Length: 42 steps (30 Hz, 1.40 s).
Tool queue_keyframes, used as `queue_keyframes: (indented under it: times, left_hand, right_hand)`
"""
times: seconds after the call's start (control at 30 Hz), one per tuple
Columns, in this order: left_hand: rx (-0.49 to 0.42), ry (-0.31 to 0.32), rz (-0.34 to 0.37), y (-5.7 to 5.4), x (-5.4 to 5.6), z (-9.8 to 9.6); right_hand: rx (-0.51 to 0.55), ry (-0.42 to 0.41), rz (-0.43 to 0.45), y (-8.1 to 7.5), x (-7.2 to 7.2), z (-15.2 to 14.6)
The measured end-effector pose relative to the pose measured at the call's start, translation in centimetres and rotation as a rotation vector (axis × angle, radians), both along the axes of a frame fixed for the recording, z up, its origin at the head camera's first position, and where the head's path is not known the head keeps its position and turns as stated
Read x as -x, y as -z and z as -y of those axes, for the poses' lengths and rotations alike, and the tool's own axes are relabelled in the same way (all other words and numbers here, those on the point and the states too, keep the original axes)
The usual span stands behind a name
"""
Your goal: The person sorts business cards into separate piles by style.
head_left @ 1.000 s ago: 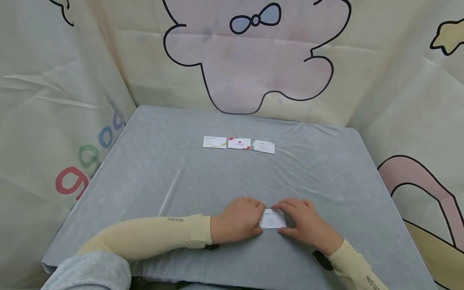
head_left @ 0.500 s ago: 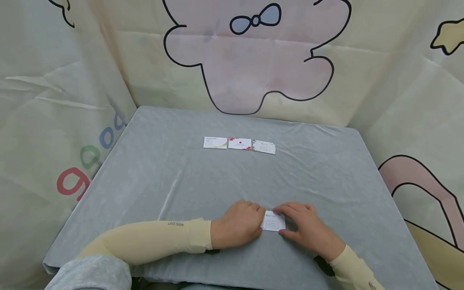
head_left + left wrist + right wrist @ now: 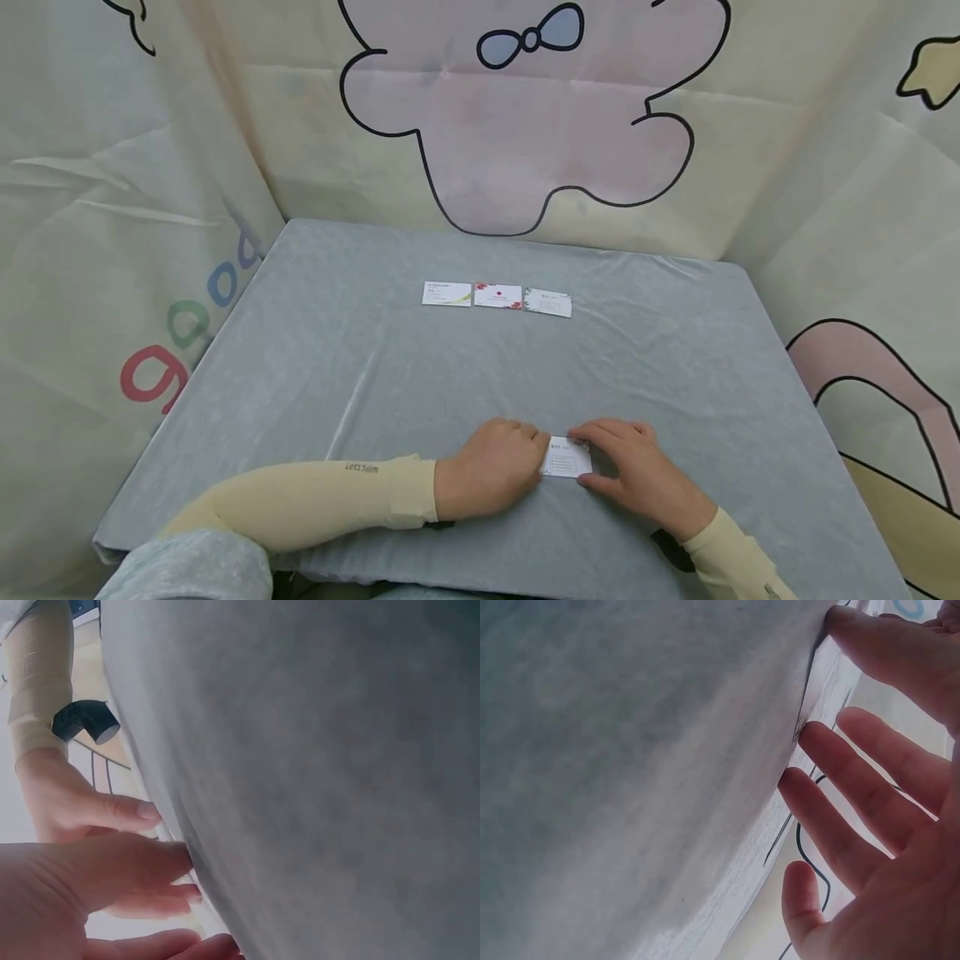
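Note:
In the head view a white business card (image 3: 567, 457) lies flat near the front of the grey table, printed with small text. My left hand (image 3: 491, 468) holds its left end, with the fingertips partly hidden behind the knuckles. At the right end my right hand (image 3: 636, 471) spans the card, thumb at the near corner and fingers at the far one. The left wrist view shows the left thumb (image 3: 142, 859) and fingers at the cloth surface, with the other hand beyond. In the right wrist view the right fingers (image 3: 832, 825) are spread and bent a little at a thin edge.
Farther back lie three more cards in a row: a white one with a yellow-green corner (image 3: 447, 294), one with red floral corners (image 3: 498, 296), and one with leafy corners (image 3: 547, 302). Grey cloth covers the table (image 3: 300, 358). Printed curtains (image 3: 525, 150) enclose the back and sides.
Both hands and the card have shifted slightly toward the front edge since a second ago. The left thumb has drawn in against the hand. The three back cards stay put.

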<state>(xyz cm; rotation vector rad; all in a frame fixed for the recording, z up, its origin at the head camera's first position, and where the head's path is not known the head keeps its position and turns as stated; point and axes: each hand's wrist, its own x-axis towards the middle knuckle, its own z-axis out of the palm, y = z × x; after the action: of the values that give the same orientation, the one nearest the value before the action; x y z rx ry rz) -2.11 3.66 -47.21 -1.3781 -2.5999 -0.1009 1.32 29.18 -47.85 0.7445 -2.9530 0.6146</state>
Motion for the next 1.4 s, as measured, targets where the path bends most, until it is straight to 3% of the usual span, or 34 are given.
queue_keyframes:
  times: [0.23, 0.57, 0.8, 0.93, 1.03, 1.13, 1.3, 1.4]
  left_hand:
    - [-0.031, -0.040, 0.150, 0.0, 0.4, 0.0]
    - [-0.035, -0.022, 0.189, 0.1, 1.2, 0.0]
    - [-0.089, -0.033, 0.364, -0.1, 2.2, 0.3]
    - [-0.107, -0.051, 0.430, -0.4, 3.2, 0.6]
    - [-0.087, -0.063, 0.386, -0.5, 4.8, 0.7]
    - [-0.066, -0.087, 0.340, -0.5, 7.1, 0.6]
    - [-0.035, -0.121, 0.295, -0.5, 12.3, -0.3]
    - [-0.005, -0.120, 0.263, -0.9, 15.7, -1.3]
  right_hand:
    - [0.007, -0.017, -0.033, 0.0, 0.0, 0.0]
    - [0.008, -0.017, -0.031, 0.2, 0.1, -0.1]
    - [0.002, 0.004, 0.011, 0.2, 0.2, -0.2]
    - [-0.010, 0.011, 0.024, -0.2, 1.1, -0.1]
    - [-0.011, 0.004, 0.028, -0.4, 3.0, 0.0]
    - [0.003, -0.011, 0.025, -0.4, 5.8, 0.1]
    - [0.038, -0.010, 0.038, -0.5, 11.2, -0.2]
    - [0.021, 0.032, 0.066, -1.2, 14.3, -0.6]
